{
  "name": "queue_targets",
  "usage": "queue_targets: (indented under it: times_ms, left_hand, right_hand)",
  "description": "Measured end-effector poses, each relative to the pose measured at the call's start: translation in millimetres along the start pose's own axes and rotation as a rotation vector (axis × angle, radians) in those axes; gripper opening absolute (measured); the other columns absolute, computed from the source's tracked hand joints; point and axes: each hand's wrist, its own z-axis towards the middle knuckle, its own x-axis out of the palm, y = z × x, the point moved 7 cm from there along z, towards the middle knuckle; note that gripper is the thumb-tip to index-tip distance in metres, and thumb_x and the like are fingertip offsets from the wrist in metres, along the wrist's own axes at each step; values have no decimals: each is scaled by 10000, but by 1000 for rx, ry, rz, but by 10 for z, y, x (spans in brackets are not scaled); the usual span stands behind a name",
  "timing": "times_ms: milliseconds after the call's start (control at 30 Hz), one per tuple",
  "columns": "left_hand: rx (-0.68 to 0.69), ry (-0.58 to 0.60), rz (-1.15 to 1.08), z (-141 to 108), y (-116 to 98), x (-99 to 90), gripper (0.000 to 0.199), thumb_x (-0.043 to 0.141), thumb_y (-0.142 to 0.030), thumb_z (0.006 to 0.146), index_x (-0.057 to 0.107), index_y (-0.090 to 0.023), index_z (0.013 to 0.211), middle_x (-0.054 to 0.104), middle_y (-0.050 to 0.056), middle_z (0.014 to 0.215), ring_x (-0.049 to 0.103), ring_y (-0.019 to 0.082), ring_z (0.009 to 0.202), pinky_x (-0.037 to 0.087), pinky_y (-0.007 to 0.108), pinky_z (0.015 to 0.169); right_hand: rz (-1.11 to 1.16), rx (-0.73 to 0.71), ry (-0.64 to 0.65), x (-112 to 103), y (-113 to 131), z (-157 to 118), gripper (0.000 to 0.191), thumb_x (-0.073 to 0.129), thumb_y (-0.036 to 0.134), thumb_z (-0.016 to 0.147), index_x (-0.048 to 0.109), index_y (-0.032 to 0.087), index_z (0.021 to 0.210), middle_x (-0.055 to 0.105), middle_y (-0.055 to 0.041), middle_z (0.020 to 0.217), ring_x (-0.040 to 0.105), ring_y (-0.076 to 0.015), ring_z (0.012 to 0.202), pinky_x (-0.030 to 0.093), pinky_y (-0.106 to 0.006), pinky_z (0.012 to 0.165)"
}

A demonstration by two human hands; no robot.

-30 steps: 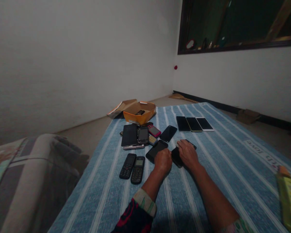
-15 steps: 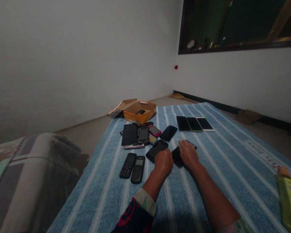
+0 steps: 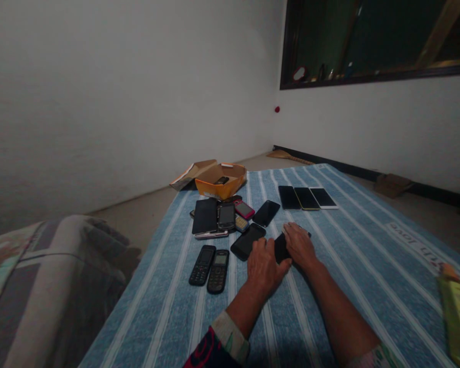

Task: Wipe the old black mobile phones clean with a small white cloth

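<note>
My right hand (image 3: 301, 246) curls over a dark smartphone (image 3: 280, 249) lying on the cloth, gripping it and hiding much of it. Just left of it, my left hand (image 3: 266, 267) has its fingers apart, the thumb reaching toward that phone's lower edge; whether it touches cannot be told. Past the left fingertips lies a black smartphone (image 3: 248, 241). Another black smartphone (image 3: 266, 212) lies farther off at a slant. Two keypad phones, one black (image 3: 202, 265) and one with a grey screen (image 3: 217, 271), are side by side left of my left hand.
Three flat phones (image 3: 306, 198) form a row at the far right. A heap of phones (image 3: 206, 215) sits before an open orange box (image 3: 222, 190) holding a small phone. A yellow-green bottle (image 3: 458, 317) is at the right edge. Striped blue cloth (image 3: 157, 306) covers the surface.
My left hand has opened from a closed fist, its fingers and thumb now spread beside the phone. The right hand stays on its phone. The view tilts up slightly.
</note>
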Motion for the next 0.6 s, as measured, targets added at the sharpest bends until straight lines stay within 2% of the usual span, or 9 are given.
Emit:
queue_targets:
  times_ms: [100,300,600]
  left_hand:
    - [47,41,-36,-34,-25,89,643,714,-477,718,494,-147,1224,532,126,1266,493,300,1135,419,413,972]
    - [129,25,-37,-32,-10,167,437,671,-376,760,525,-164,1113,573,81,1106,490,277,1050,418,409,936]
    - [117,34,-95,-7,46,177,419,655,-331,757,521,-160,1115,571,88,1113,483,273,1052,410,397,930]
  right_hand:
    - [13,-6,-2,-13,-14,7,371,308,181,969,579,117,1213,592,-135,1262,456,-216,1253,310,-338,1042]
    - [14,-16,-17,-69,-15,11,328,319,190,970,615,150,1105,608,-127,1174,517,-214,1139,364,-321,966]
    - [36,-3,-29,-78,-132,56,321,323,181,966,603,147,1120,599,-127,1189,535,-204,1117,378,-307,961]
